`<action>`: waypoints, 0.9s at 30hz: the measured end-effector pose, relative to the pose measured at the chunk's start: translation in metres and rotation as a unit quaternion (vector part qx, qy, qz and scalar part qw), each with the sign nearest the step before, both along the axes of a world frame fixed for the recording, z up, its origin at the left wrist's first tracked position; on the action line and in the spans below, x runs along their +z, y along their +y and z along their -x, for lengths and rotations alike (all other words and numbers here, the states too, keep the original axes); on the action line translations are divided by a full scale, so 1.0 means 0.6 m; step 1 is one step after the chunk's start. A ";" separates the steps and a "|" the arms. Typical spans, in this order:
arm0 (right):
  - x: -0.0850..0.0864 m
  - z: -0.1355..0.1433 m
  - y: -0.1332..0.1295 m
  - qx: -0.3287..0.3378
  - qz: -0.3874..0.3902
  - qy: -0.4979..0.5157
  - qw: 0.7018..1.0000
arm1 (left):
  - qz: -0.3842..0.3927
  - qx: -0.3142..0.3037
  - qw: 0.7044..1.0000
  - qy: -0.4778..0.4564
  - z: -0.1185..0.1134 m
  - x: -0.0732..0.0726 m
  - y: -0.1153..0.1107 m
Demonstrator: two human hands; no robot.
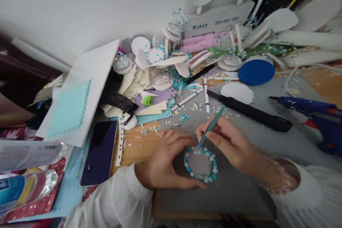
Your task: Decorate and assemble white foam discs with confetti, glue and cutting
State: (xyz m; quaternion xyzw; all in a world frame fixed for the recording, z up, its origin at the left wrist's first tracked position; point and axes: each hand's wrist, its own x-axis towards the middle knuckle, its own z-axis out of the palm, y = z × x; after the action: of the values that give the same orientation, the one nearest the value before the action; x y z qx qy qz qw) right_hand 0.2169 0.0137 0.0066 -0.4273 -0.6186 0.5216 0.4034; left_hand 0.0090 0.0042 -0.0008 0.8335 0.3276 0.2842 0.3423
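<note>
A small round piece (187, 166) lies on the grey cutting mat, its rim covered with little blue and white paper stars and its middle plain grey. My left hand (167, 162) curves around its left side, index finger at the top edge and thumb along the bottom, gripping it. In my right hand (229, 142) is a pair of teal tweezers (213, 127), slanted between thumb and fingers. Their tips touch the starred rim at its upper left; whether a star is between them is too small to tell. Loose stars (184, 117) are scattered beyond my hands.
A blue glue gun (315, 108) lies at the right, with a black-handled tool (248, 112) beside a white paper disc (237, 92). At the left are a phone (99, 153) and a white board (92, 64). Star-trimmed rounds and paper scraps crowd the back, near a blue disc (256, 72).
</note>
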 end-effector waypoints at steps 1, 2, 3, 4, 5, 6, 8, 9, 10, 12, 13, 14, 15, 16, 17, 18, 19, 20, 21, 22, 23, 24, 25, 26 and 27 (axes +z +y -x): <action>-0.001 0.000 0.000 0.002 0.002 0.002 1.000 | -0.002 0.002 1.000 -0.002 0.000 0.000 0.000; -0.002 -0.001 0.000 0.003 0.004 0.004 1.000 | -0.005 0.004 1.000 -0.003 0.000 0.000 0.000; -0.004 -0.001 0.000 0.004 0.007 0.007 1.000 | -0.007 0.005 1.000 -0.004 0.000 0.000 0.000; -0.006 -0.001 -0.001 0.004 0.010 0.010 1.000 | -0.008 0.006 1.000 -0.004 0.000 0.000 0.000; -0.007 -0.001 -0.001 0.004 0.012 0.012 1.000 | -0.008 0.006 1.000 -0.002 0.000 0.000 0.000; -0.008 -0.001 -0.001 0.004 0.014 0.015 1.000 | -0.009 0.007 1.000 0.000 0.000 0.000 0.000; -0.010 0.000 -0.002 0.006 0.016 0.018 1.000 | -0.010 0.004 1.000 0.002 0.000 0.000 0.000; -0.010 0.001 -0.002 0.007 0.015 0.018 1.000 | -0.011 0.003 1.000 0.003 0.000 0.000 0.000; -0.010 0.001 -0.002 0.008 0.014 0.017 1.000 | -0.012 0.003 1.000 0.002 0.000 0.000 0.000; -0.010 0.002 -0.002 0.008 0.011 0.015 1.000 | -0.012 0.004 1.000 0.003 -0.001 0.000 0.000; -0.009 0.002 -0.002 0.008 0.009 0.014 1.000 | -0.012 0.005 1.000 0.003 -0.001 0.000 0.000; -0.009 0.001 -0.002 0.006 0.008 0.014 1.000 | -0.012 0.005 1.000 0.004 -0.001 0.000 0.000; -0.009 0.001 -0.003 0.005 0.006 0.014 1.000 | -0.012 0.006 1.000 0.004 -0.001 0.000 0.000; -0.010 0.001 -0.003 0.003 0.004 0.013 1.000 | -0.012 0.006 1.000 0.004 -0.001 0.000 0.000; -0.010 0.001 -0.003 0.003 0.003 0.012 1.000 | -0.012 0.006 1.000 0.003 0.000 0.000 0.000; -0.010 0.001 -0.003 0.003 0.002 0.010 1.000 | -0.013 0.006 1.000 0.001 0.000 -0.001 0.000; -0.010 0.000 -0.004 0.005 0.001 0.009 1.000 | -0.014 0.007 1.000 0.000 0.000 -0.001 0.000; -0.010 0.000 -0.004 0.006 0.001 0.007 1.000 | -0.015 0.006 1.000 -0.002 0.000 -0.001 0.000; -0.010 0.000 -0.004 0.009 0.000 0.006 1.000 | -0.016 0.006 1.000 -0.003 0.000 -0.002 0.000; -0.010 0.000 -0.005 0.010 -0.001 0.006 1.000 | -0.016 0.006 1.000 -0.005 0.000 -0.002 0.000; -0.010 0.000 -0.005 0.010 -0.002 0.006 1.000 | -0.018 0.007 1.000 -0.005 0.000 -0.002 -0.001; -0.010 0.000 -0.005 0.009 -0.002 0.008 1.000 | -0.019 0.008 1.000 -0.006 0.000 -0.001 -0.001; -0.009 0.000 -0.005 0.008 -0.002 0.011 1.000 | -0.020 0.009 1.000 -0.006 0.000 -0.001 -0.001; -0.009 0.000 -0.005 0.006 -0.002 0.015 1.000 | -0.021 0.010 1.000 -0.005 -0.001 -0.001 -0.001; -0.009 0.000 -0.004 0.005 -0.001 0.020 1.000 | -0.022 0.010 1.000 -0.006 -0.001 -0.001 -0.001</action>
State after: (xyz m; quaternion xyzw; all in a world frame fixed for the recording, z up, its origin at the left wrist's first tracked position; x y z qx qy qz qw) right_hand 0.2168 0.0111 0.0012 -0.4131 -0.6133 0.5315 0.4133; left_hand 0.0093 0.0035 -0.0014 0.8359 0.3278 0.2997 0.3224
